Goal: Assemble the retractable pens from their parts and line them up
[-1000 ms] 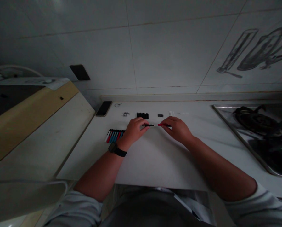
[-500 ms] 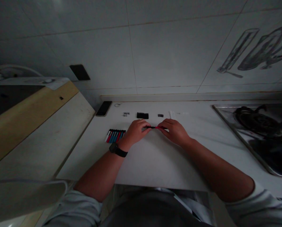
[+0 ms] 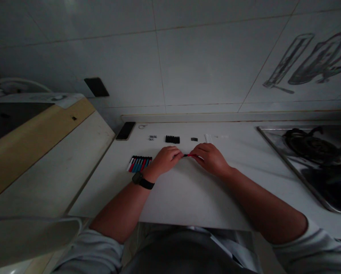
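Note:
Between my two hands, low over the white counter, lies a thin red and black pen (image 3: 190, 155). My left hand (image 3: 167, 158), with a dark watch on its wrist, pinches the black end. The red part is gripped by the fingers of my right hand (image 3: 209, 156), which cover much of it. Beside my left wrist is a row of pen barrels (image 3: 139, 164) in white, red and blue with black ends. Beyond the hands are small metal parts (image 3: 152, 137), a row of black cylindrical pieces (image 3: 172, 139), small dark pieces (image 3: 194, 139) and thin white sticks (image 3: 207, 138).
A phone (image 3: 125, 131) and a small ring (image 3: 142, 126) lie at the counter's back left. A gas stove (image 3: 316, 152) is set in on the right. A pale cabinet-like box (image 3: 73, 144) stands along the left edge. The tiled wall (image 3: 199, 68) rises behind.
My left fingers have closed further over the black end, so less of it shows between the hands. Both hands stay in nearly the same place.

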Available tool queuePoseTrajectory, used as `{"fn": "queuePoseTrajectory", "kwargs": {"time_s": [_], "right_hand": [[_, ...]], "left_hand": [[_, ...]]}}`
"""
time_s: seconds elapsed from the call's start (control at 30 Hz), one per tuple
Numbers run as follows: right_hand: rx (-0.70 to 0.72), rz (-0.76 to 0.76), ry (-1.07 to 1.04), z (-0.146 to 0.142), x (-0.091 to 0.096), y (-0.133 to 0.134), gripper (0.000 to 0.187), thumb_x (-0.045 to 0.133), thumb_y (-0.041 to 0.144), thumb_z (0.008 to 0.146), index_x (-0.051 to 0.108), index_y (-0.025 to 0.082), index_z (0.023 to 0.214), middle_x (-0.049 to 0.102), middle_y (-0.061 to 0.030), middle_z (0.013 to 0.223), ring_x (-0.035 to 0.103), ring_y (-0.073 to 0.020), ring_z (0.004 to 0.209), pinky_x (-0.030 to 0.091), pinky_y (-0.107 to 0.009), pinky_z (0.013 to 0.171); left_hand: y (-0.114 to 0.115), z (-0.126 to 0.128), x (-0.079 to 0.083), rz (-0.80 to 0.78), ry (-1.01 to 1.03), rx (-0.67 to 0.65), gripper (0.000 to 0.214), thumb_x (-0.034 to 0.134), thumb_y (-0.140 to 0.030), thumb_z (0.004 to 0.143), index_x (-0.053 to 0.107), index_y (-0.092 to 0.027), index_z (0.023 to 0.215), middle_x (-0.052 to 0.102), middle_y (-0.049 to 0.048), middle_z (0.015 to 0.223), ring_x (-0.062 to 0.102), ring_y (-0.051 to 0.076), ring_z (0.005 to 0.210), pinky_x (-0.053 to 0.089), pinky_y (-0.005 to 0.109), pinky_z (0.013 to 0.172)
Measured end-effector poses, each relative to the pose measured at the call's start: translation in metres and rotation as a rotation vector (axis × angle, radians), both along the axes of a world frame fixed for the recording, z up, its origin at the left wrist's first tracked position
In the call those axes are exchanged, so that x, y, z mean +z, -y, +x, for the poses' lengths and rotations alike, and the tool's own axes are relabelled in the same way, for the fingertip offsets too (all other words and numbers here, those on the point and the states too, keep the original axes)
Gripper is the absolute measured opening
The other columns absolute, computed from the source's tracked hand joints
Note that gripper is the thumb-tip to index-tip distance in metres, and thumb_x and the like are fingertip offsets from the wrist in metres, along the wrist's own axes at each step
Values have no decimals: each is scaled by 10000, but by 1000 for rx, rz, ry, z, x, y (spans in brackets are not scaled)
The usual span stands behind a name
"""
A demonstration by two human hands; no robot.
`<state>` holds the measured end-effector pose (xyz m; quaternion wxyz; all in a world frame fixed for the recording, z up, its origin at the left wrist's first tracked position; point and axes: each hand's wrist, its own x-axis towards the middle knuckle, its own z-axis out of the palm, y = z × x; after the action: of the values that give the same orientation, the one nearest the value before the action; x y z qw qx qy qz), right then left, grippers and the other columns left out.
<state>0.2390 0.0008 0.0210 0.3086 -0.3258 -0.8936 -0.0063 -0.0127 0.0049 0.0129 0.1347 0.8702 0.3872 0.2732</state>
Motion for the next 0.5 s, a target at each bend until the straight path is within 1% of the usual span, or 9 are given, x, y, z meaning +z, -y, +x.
{"fn": "queuePoseTrajectory", "kwargs": {"time_s": [0.2,0.4,0.5], "right_hand": [[7,6,-2,0,-1,0,194,594,278,1033,775,208,1032,762,-99,1002,676,-236,923,458,-382,862],[-17,-65,27,1,-4,-2,183,605,283,1026,772,211,1045,772,-82,979,686,-231,900,456,-370,842],[-23,-70,15,0,-5,-2,191,595,273,1029,773,209,1052,776,-85,986,690,-233,906,456,-371,843]], "left_hand": [[-1,1,-2,-42,2,17,272,526,-245,1052,708,-174,864,684,51,852,626,190,831,493,327,776],[0,-1,1,-24,86,27,60,670,-245,980,695,-193,965,681,35,933,640,193,900,513,333,812],[2,-1,2,7,108,35,71,711,-253,953,688,-206,1000,678,36,965,642,199,940,529,351,851]]}}
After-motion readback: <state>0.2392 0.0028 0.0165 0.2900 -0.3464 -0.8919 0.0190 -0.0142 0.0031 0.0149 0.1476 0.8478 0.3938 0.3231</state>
